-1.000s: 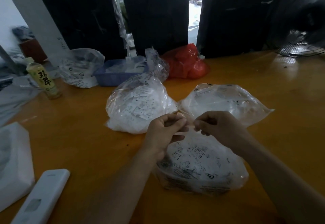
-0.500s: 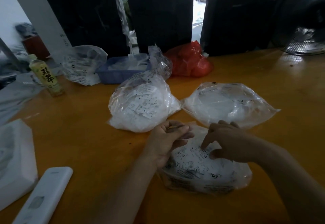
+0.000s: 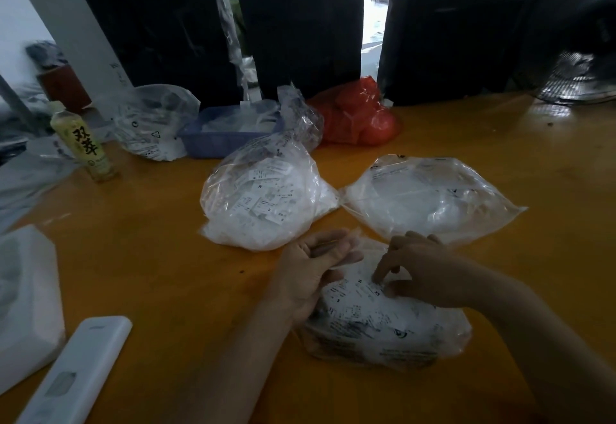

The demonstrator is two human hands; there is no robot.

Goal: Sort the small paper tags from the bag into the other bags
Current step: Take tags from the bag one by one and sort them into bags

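You are picking paper tags out of the near bag on the orange table [image 3: 140, 257].

The near tag bag [image 3: 386, 327] is lying under your hands, two fuller clear bags [image 3: 263, 203] [image 3: 430, 197] sitting just beyond; your right hand [image 3: 420, 270] is pinching at its tags, your left hand [image 3: 313, 267] is curling loosely around the bag's opening.

The table [image 3: 140, 277] is orange-yellow. Three clear bags [image 3: 263, 203] hold white tags [image 3: 363, 293] with black print. Behind them sit a red bag [image 3: 360, 117], a blue tray [image 3: 216, 142] and a yellow-green bottle [image 3: 83, 143] with black characters.
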